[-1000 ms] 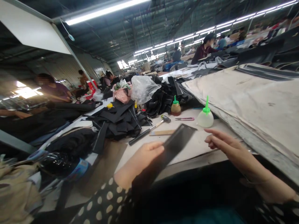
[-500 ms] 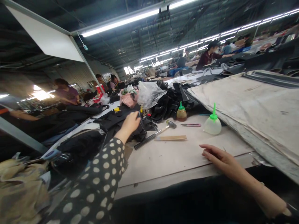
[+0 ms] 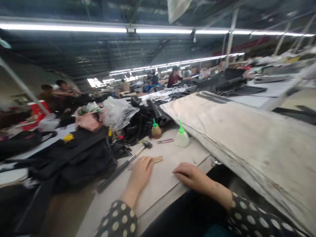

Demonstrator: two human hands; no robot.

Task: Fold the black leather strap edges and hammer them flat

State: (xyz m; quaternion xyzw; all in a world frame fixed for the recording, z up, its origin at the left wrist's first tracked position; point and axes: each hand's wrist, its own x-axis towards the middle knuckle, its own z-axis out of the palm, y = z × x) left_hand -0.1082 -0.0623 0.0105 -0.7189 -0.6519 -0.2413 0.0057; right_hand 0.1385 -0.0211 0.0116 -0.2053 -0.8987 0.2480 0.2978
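My left hand (image 3: pixel 142 171) is low over the pale worktable (image 3: pixel 160 181), knuckles up and fingers bent downward. It covers part of a flat tan strip (image 3: pixel 158 159), whose far end shows past the fingers; its fingertips are hidden, so a grip cannot be made out. My right hand (image 3: pixel 192 176) hangs by the table's front edge, fingers loosely extended and nothing clearly visible in them. A hammer (image 3: pixel 123 168) with a dark handle lies left of my left hand. Beyond the hands are pink-handled thread snips (image 3: pixel 166 141), a clear squeeze bottle (image 3: pixel 182 138) and an amber one (image 3: pixel 156 131), both green-tipped.
Black fabric pieces (image 3: pixel 84 154) are heaped on the left, with a yellow item (image 3: pixel 68 137) on top. A pink bundle (image 3: pixel 90 120) and a clear plastic bag (image 3: pixel 119 112) lie behind. A thick pale board (image 3: pixel 237 135) slants along the right. Other people work farther off.
The view has turned right. My left hand has left the black fabric and come to the tan strip. My right hand is nearer to the left one.
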